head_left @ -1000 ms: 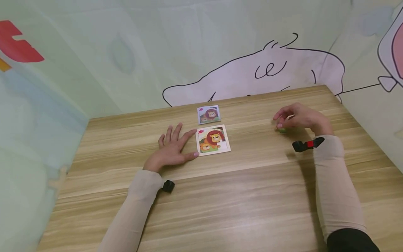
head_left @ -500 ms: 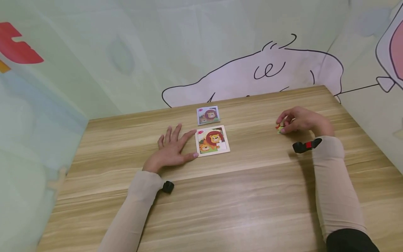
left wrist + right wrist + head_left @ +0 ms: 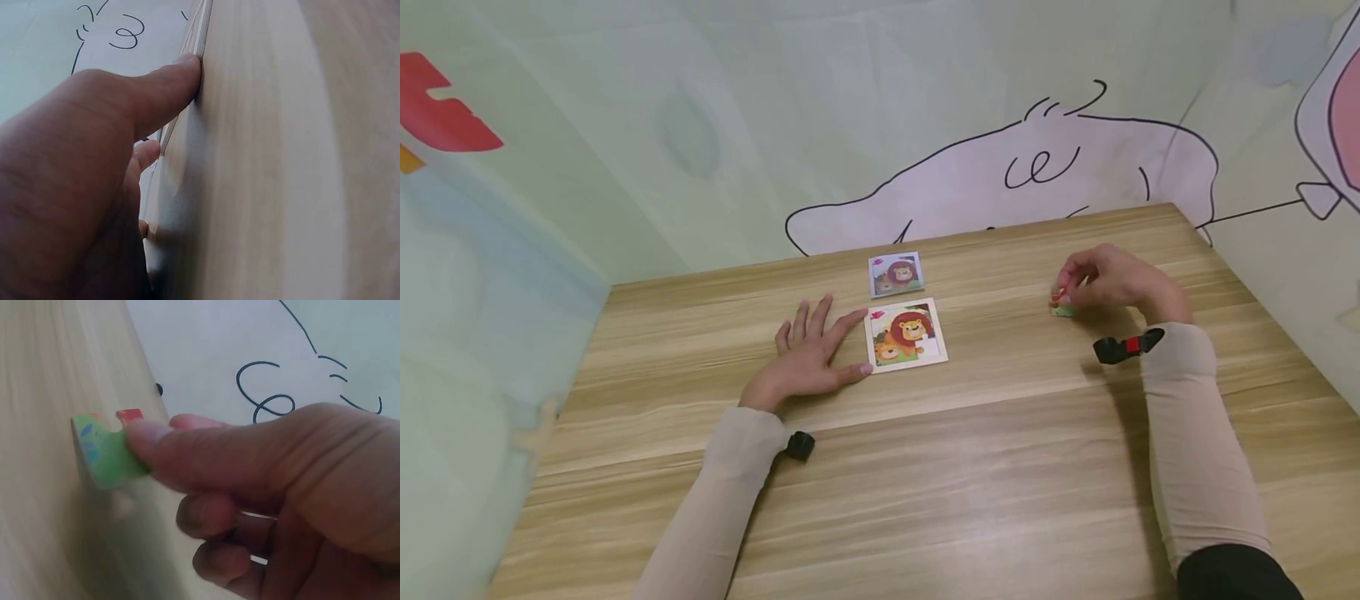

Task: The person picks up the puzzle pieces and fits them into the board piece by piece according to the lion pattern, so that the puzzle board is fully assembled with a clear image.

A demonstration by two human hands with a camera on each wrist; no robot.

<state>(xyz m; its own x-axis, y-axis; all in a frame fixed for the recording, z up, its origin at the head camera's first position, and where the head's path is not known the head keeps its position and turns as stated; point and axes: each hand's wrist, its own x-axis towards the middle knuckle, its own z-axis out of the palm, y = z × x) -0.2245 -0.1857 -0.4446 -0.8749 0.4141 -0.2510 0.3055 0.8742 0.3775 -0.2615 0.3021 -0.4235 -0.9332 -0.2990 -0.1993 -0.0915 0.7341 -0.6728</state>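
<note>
My right hand (image 3: 1116, 279) pinches a green and red puzzle piece (image 3: 107, 453) between thumb and forefinger, over the right part of the table; part of the piece hides behind the fingers. Flat on the table with spread fingers, my left hand (image 3: 808, 354) touches the left edge of a framed lion puzzle (image 3: 897, 354) with thumb and forefinger. A pale gap (image 3: 929, 347) shows in the puzzle's lower right corner. In the left wrist view the thumb (image 3: 159, 90) lies against the frame's edge.
Just behind the puzzle lies a small lion picture card (image 3: 897, 275), apart from it. The wooden table (image 3: 925, 483) ends at a wall hanging (image 3: 970, 192) with line drawings.
The puzzle piece has turned in my right hand's fingers and shows more of its green and red face. My left hand and the puzzle have not moved.
</note>
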